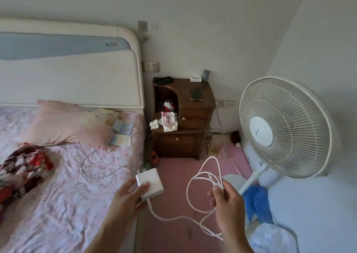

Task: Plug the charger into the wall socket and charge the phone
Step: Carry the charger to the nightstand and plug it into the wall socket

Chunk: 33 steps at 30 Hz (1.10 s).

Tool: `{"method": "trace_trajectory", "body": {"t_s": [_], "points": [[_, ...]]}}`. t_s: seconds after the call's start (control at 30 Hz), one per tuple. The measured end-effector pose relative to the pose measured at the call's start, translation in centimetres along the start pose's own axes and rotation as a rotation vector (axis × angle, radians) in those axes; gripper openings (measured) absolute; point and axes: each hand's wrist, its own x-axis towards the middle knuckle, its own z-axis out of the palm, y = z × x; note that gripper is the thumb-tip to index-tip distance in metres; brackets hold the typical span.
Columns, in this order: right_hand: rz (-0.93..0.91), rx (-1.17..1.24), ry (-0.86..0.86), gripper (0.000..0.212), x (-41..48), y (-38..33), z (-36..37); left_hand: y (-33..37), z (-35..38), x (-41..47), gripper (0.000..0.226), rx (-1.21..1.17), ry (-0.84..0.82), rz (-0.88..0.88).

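Note:
My left hand [126,196] grips a white square charger [152,181] above the bed's edge. Its white cable [202,177] runs down from the charger and loops up into my right hand [228,204], which pinches several coils of it, the loose plug ends sticking up. A dark phone [196,93] lies flat on the brown nightstand [201,115] ahead. A wall socket [153,66] sits above the nightstand beside the headboard. A second row of sockets [226,103] is low on the wall to the nightstand's right, with a cord plugged in.
The bed [63,175] with pink sheet, pillow and a thin dark wire fills the left. A white standing fan [286,127] stands at the right, blue cloth [258,202] at its base. Tissues and a wipes pack [169,121] sit on the nightstand's lower shelf. A pink floor mat [177,175] lies between.

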Motion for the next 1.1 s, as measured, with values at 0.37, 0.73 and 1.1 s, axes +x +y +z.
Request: {"method": "trace_trajectory", "body": {"t_s": [0.37, 0.73, 1.1], "points": [[0.045, 0.020, 0.080, 0.019, 6.7, -2.6, 5.9, 6.1, 1.2, 10.2, 0.032, 0.079, -0.088, 0.006], [0.006, 0.012, 0.013, 0.029, 18.0, -4.5, 8.6, 8.3, 6.0, 18.7, 0.031, 0.065, -0.031, -0.004], [0.000, 0.031, -0.106, 0.027, 31.6, -6.4, 9.3, 11.1, 14.5, 27.3, 0.027, 0.063, 0.078, 0.086]]}}
